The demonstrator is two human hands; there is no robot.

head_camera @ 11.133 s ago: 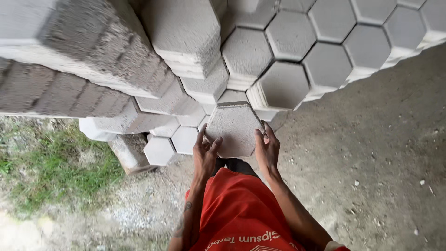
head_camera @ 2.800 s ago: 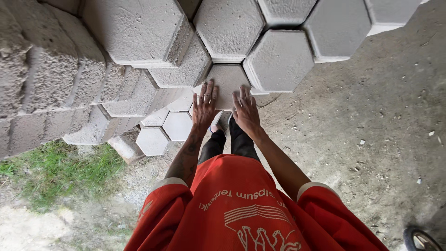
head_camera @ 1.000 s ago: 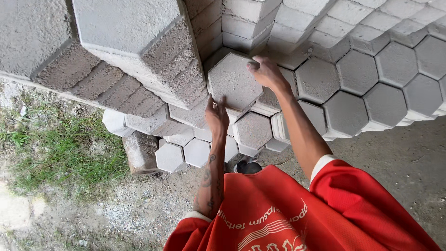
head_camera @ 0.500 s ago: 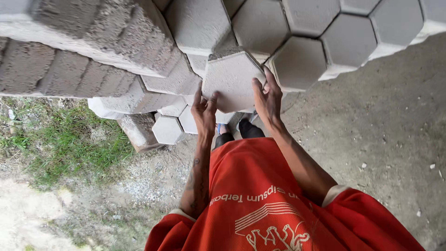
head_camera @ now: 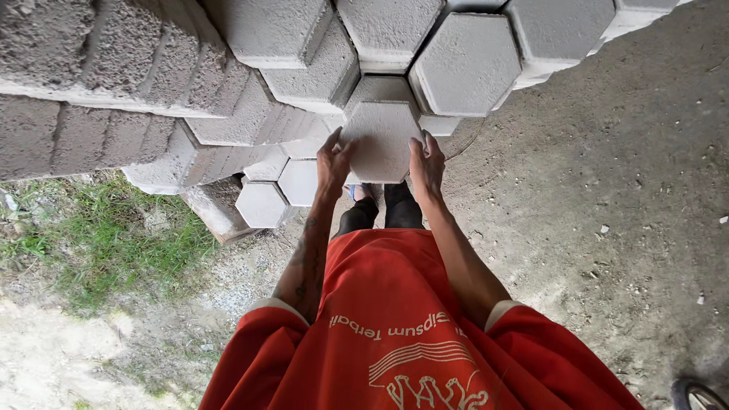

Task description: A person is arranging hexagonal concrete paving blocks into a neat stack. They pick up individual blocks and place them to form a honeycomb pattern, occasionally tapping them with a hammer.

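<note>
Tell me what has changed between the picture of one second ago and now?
The hexagonal block came down from high against the stack to a lower place in front of the person. The right hand moved from its top edge to its right side; the left hand is on its left side. Both hands kept hold throughout. The stack of blocks stayed as it was.

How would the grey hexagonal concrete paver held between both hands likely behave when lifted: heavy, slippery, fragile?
The grey hexagonal concrete paver is thick and solid-looking, so probably heavy for its size; the left hand and right hand both clamp its sides. Its grainy surface should resist slipping. It looks rigid, though its edges might chip if dropped.
</note>
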